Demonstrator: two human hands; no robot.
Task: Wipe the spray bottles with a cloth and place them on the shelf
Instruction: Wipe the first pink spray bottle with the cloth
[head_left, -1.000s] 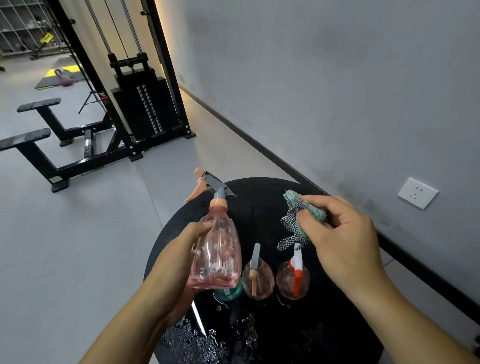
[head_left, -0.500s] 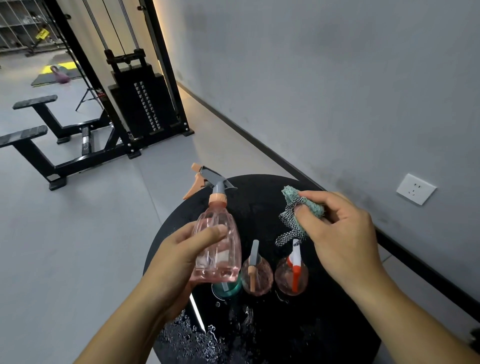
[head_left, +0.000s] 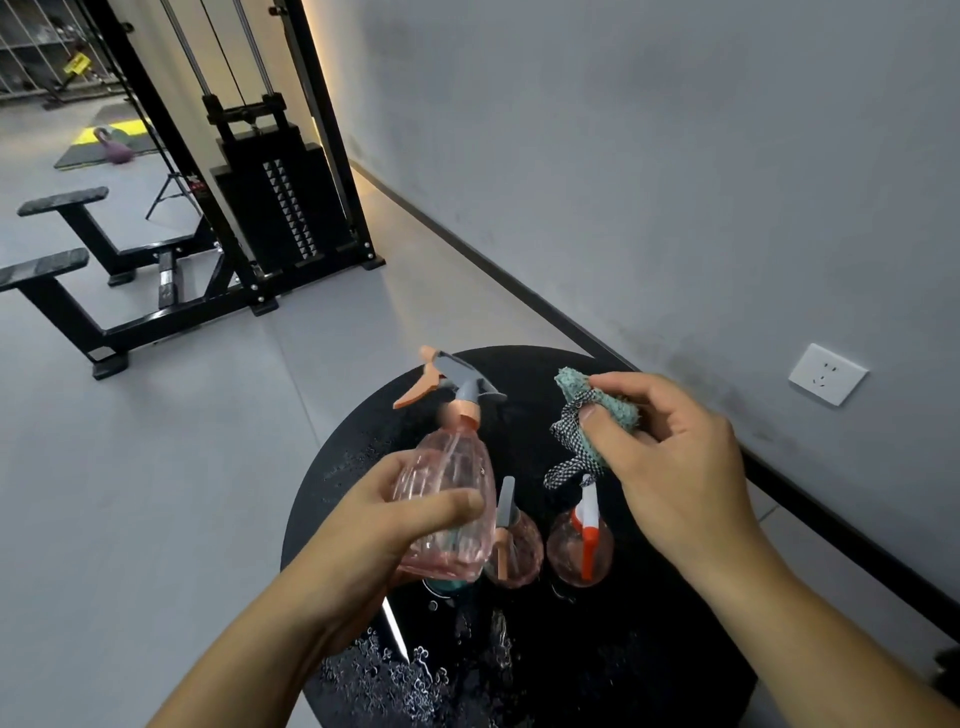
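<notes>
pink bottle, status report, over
Left hand grips pink bottle, lifted over black table. Right hand pinches cloth, apart from bottle. Nothing between them.

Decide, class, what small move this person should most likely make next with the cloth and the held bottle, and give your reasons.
Probably bring the cloth across onto the pink spray bottle and start wiping. The left hand holds that bottle upright above the black round table, the right hand pinches the cloth beside it without touching it, and droplets show on the tabletop.
</notes>
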